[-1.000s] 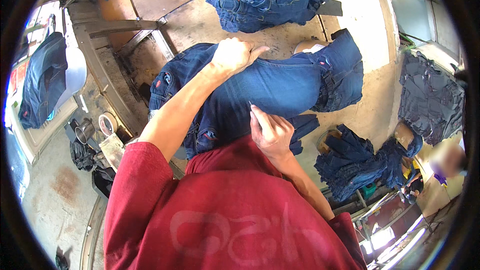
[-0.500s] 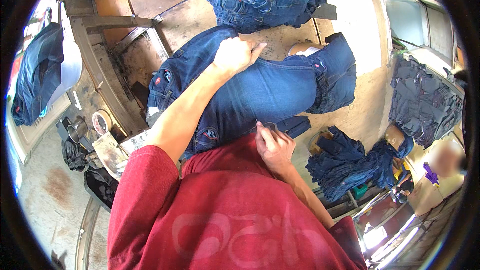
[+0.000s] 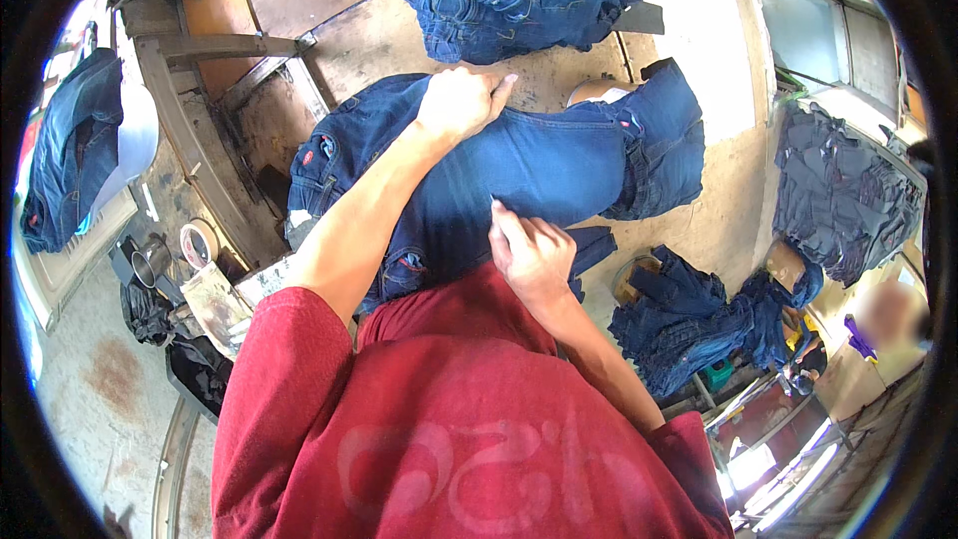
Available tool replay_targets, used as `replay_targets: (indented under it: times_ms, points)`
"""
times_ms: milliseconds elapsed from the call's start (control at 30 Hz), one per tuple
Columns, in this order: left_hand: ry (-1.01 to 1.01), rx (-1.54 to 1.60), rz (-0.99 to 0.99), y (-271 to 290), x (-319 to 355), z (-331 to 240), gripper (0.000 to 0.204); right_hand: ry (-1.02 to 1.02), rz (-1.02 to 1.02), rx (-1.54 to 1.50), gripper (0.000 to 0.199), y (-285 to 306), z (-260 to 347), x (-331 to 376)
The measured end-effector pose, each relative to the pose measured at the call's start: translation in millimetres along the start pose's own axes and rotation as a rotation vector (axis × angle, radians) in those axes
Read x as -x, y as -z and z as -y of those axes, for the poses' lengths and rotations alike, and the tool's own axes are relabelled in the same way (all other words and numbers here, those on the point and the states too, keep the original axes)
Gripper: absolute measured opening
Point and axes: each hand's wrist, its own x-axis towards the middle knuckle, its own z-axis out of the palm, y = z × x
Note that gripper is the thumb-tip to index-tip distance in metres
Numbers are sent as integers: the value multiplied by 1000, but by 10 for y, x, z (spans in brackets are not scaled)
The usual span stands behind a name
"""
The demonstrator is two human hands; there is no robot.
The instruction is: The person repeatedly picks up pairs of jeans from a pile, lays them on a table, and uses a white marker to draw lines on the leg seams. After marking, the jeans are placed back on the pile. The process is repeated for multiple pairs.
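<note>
A pair of dark blue jeans lies stretched crosswise before me, its waistband at the left and the rest running to the right. At its far edge, my left hand is closed on the denim, thumb pointing right. My right hand is closed in a pinch over the near half of the leg. A tiny pale tip shows at its fingertips, too small to name. Faded lighter denim shows around that tip.
A tall pile of folded jeans stands beyond. Bunched dark jeans lie at the right, near a stack of blackish garments. To the left are a wooden frame, a tape roll and hanging jeans.
My right hand has moved away from my body and slightly left, from the jeans' near edge further onto the leg. My left hand stays at the far edge.
</note>
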Motion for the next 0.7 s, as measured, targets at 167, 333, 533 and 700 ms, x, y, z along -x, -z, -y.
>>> replay_targets:
  times_ms: [167, 333, 533, 700]
  points:
    - [14, 12, 5, 16, -9, -8, 43, -66, -34, -94, 25, 89, -5, 134]
    - [42, 40, 38, 55, -17, -42, 46, 35, -116, -70, 23, -149, -116, -18]
    - [51, -26, 63, 57, -15, -45, 44, -26, -15, 17, 26, -23, -22, 159]
    - [54, 15, 26, 35, -9, -45, 47, -94, -56, -106, 19, -1, -40, 139]
